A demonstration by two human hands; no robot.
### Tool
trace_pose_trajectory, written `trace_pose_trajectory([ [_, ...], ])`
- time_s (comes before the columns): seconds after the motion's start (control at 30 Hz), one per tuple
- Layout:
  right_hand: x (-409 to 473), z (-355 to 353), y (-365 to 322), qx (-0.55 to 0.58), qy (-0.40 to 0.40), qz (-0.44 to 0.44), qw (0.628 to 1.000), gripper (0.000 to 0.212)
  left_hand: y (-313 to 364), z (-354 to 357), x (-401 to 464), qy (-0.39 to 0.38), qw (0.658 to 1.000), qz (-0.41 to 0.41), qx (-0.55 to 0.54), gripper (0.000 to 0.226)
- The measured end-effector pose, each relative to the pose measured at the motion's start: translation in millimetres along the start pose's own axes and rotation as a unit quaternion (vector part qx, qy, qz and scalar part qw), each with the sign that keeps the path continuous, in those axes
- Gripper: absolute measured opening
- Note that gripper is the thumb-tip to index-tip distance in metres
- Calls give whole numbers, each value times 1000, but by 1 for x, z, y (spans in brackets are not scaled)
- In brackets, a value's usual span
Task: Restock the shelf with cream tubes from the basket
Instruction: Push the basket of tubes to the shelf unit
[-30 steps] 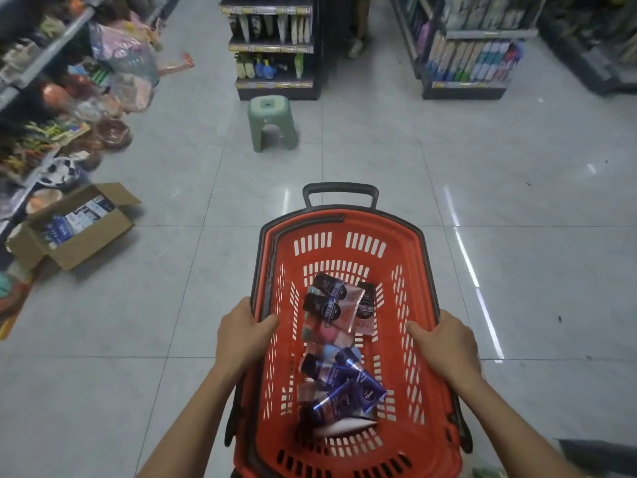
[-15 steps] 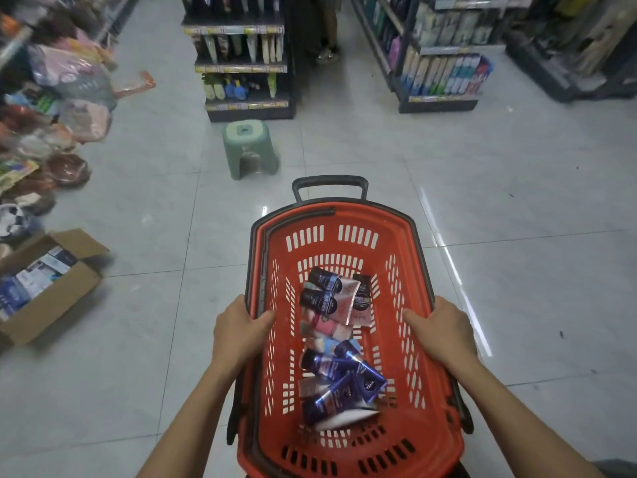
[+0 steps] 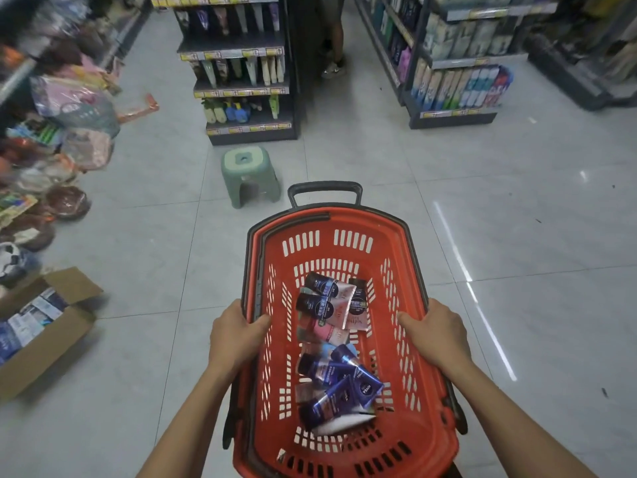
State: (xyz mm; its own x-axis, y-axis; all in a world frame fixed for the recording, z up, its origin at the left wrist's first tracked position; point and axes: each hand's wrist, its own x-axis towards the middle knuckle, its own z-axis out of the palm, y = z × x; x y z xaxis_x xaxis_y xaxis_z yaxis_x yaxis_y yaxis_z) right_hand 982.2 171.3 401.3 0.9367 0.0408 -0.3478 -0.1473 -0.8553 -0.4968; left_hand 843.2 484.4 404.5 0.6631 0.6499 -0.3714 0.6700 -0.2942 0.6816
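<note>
Two bare hands grip the long rims of a red slotted plastic basket in the lower middle of the frame: the left hand curls over its left rim, the right hand over its right. Loose cream tubes, dark blue, pink and black-capped, lie piled on the basket's floor between the hands. Beyond its black handle, a pale green plastic stool stands on the grey tiled floor before a dark shelf of upright tubes, upper centre.

light: dim, overhead | glare: streaks on floor tiles | edges: blurred, wide-angle curved | centre: sharp
</note>
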Motion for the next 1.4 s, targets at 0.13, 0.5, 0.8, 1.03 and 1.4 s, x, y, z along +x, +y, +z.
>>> trace_pose_trajectory([
  [0.13, 83, -35, -24, -4, 0, -18, 1000, 37, 64, 19, 46, 15, 1000, -4, -13, 52],
  [0.5, 230, -85, -65, 17, -20, -33, 999, 41, 179, 48, 150, 35, 999, 1, -19, 54],
  [0.8, 328, -79, -121, 5, -23, -21, 1000, 44, 219, 51, 256, 20, 1000, -7, -20, 51],
  [1.03, 402, -65, -202, 6, -12, 0, 1000, 42, 249, 26, 378, -2, 1000, 4, -19, 56],
  [1.4, 502, -43, -335, 14, 12, 12, 1000, 41, 292, -35, 544, -26, 999, 26, -27, 49],
])
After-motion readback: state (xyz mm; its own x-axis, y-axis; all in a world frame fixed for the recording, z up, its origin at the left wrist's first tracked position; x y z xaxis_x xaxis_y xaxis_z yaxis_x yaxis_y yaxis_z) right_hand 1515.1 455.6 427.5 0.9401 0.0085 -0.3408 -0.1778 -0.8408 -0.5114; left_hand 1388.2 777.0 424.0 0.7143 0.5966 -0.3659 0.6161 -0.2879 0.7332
